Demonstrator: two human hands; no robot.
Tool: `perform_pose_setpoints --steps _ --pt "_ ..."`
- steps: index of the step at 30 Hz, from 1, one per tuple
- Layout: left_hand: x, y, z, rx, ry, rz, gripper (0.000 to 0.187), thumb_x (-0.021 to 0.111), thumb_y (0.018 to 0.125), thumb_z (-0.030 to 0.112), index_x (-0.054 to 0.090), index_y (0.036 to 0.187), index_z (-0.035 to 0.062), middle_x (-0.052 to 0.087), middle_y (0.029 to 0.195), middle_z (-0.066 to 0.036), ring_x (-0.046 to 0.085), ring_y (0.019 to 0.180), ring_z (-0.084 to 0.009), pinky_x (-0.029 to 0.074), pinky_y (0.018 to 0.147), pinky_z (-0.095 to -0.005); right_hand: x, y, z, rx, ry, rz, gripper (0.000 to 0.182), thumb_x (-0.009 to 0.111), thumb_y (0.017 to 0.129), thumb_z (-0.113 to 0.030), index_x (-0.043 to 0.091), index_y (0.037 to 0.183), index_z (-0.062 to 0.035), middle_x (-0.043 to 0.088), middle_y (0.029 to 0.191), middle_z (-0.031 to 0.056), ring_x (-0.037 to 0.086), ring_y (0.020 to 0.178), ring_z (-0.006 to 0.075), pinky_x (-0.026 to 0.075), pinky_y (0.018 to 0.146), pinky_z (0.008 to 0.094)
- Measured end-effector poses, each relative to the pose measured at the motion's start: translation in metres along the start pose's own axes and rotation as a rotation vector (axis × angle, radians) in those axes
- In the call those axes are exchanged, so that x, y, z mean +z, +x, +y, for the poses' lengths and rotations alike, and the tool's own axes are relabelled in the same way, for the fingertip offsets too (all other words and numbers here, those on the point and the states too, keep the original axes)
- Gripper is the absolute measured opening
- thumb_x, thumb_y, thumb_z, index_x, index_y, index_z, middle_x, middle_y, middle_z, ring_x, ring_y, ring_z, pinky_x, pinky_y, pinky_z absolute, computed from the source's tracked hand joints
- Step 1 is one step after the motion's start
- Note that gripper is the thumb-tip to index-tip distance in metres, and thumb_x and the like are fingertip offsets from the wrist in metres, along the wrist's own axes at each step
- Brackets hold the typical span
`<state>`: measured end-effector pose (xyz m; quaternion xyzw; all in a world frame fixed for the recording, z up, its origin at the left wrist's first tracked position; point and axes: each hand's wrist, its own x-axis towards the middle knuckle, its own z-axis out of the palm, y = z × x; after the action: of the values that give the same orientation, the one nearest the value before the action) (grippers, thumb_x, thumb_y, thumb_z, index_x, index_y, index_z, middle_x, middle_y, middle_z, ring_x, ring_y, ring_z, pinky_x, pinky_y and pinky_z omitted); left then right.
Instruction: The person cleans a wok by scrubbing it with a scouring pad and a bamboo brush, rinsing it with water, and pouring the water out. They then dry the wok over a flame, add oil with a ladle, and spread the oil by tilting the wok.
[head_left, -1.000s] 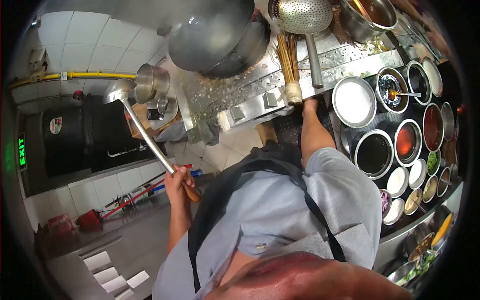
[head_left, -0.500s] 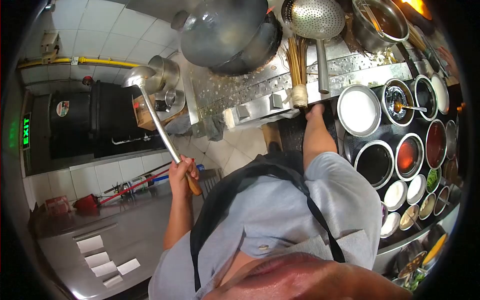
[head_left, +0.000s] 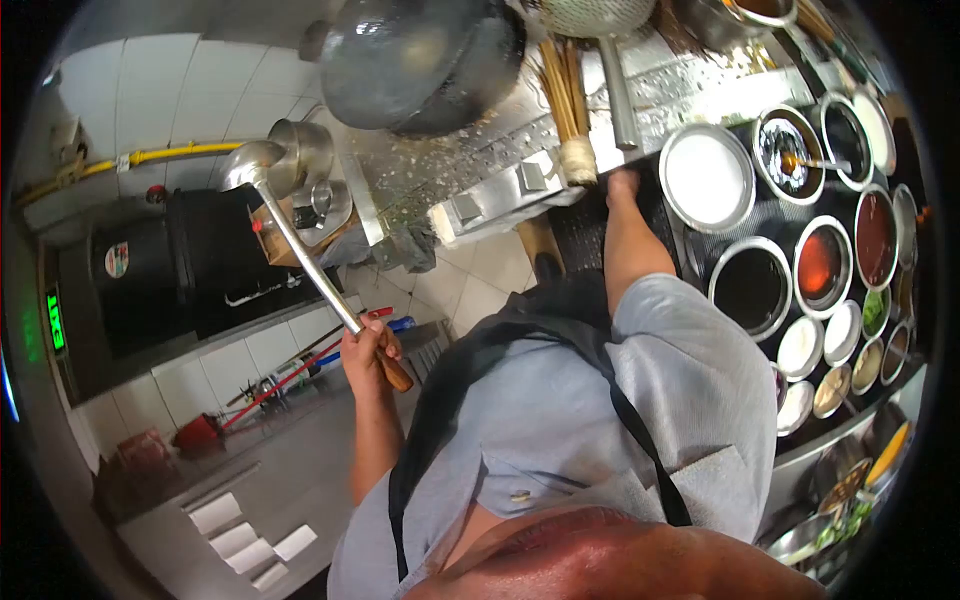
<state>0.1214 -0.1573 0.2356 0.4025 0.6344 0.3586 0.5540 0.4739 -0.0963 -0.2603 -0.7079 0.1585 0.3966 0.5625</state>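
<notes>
My left hand (head_left: 370,352) is wrapped round the wooden-ended handle of a long metal ladle (head_left: 305,250). The ladle's bowl points up and away, in front of a metal pot (head_left: 300,155). On the far side of my body, my right hand (head_left: 622,186) is at the counter's front edge, close to the bound handle of a bamboo wok brush (head_left: 572,120); its fingers are hidden. A large dark wok (head_left: 410,65) sits on the stove, with a perforated strainer (head_left: 620,95) beside the brush.
Round containers of sauces and seasonings crowd the right side, among them one of white contents (head_left: 707,178) and one of dark liquid (head_left: 750,290). Another pot (head_left: 715,25) stands at the back right. A steel worktop (head_left: 320,435) with paper slips lies at lower left.
The whole view has shifted and tilted slightly, so the stove sits higher in it. My left hand still grips the ladle; my right hand stays by the counter edge.
</notes>
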Motion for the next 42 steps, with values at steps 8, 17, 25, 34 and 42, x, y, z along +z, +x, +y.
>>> perform_pose_setpoints --steps 8,17,25,34,42 --pt "0.015 0.012 0.005 0.059 0.032 -0.04 0.016 0.058 0.089 0.009 0.042 0.086 0.0088 0.039 0.061 -0.002 0.044 0.05 -0.0138 0.038 0.044 -0.0274 -0.012 -0.015 -0.026 -0.157 -0.538 -0.108 0.045 0.061 0.086 -0.037 0.064 0.112 -0.0005 0.062 0.117 0.0241 0.057 0.115 0.0371 0.049 0.087 0.0416" --pt "0.035 0.017 0.013 0.083 0.052 -0.075 0.017 0.058 0.089 0.01 0.042 0.087 0.0094 0.04 0.063 -0.002 0.044 0.05 -0.0134 0.039 0.044 -0.0278 -0.011 -0.021 -0.04 -0.3 -0.719 -0.13 0.048 0.051 0.089 -0.043 0.061 0.116 -0.0047 0.06 0.118 0.0233 0.055 0.113 0.0391 0.049 0.089 0.0437" --pt "0.038 0.028 0.007 0.028 -0.053 -0.088 0.016 0.059 0.088 0.009 0.043 0.089 0.0089 0.042 0.063 -0.003 0.045 0.049 -0.014 0.039 0.043 -0.0283 -0.014 -0.032 -0.057 -0.317 -0.722 -0.145 0.05 0.052 0.089 -0.043 0.058 0.122 -0.0058 0.058 0.124 0.0214 0.054 0.116 0.0396 0.048 0.091 0.0447" --pt "0.034 0.034 0.007 0.021 -0.004 -0.083 0.017 0.06 0.087 0.009 0.043 0.087 0.0086 0.043 0.062 -0.003 0.045 0.049 -0.0144 0.04 0.043 -0.0283 -0.012 -0.045 -0.063 -0.215 -0.752 -0.114 0.04 0.051 0.092 -0.031 0.066 0.112 -0.0002 0.061 0.122 0.0221 0.059 0.115 0.0338 0.047 0.096 0.04" --pt "0.034 0.034 0.004 0.054 0.056 -0.091 0.018 0.06 0.088 0.01 0.042 0.085 0.009 0.042 0.063 -0.003 0.045 0.051 -0.0138 0.039 0.044 -0.0279 -0.002 -0.009 -0.023 -0.199 -0.842 -0.051 0.048 0.059 0.084 -0.045 0.065 0.111 -0.0049 0.062 0.115 0.0242 0.058 0.111 0.0394 0.05 0.087 0.0442"
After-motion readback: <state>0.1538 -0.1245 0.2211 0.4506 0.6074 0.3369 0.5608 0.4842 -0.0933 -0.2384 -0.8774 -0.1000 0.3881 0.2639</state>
